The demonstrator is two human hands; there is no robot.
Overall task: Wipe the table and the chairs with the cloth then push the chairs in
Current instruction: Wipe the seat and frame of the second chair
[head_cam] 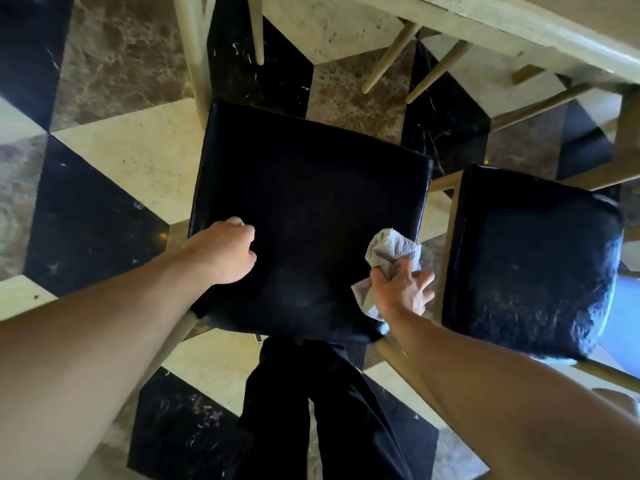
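Observation:
A chair with a black padded seat (311, 209) and pale wooden legs stands right below me. My right hand (401, 289) grips a crumpled grey cloth (393, 251) at the seat's near right edge. My left hand (225, 251) rests on the seat's near left part with its fingers curled under, holding nothing that I can see. A second black-seated chair (533, 261) stands close on the right. The pale wooden table (519, 26) runs across the top right; only its edge shows.
The floor (138, 157) is tiled in black, cream and brown marble. More chair legs (388, 60) slant under the table at the top. My dark trousers (329, 410) are just behind the near chair. A narrow gap separates the two seats.

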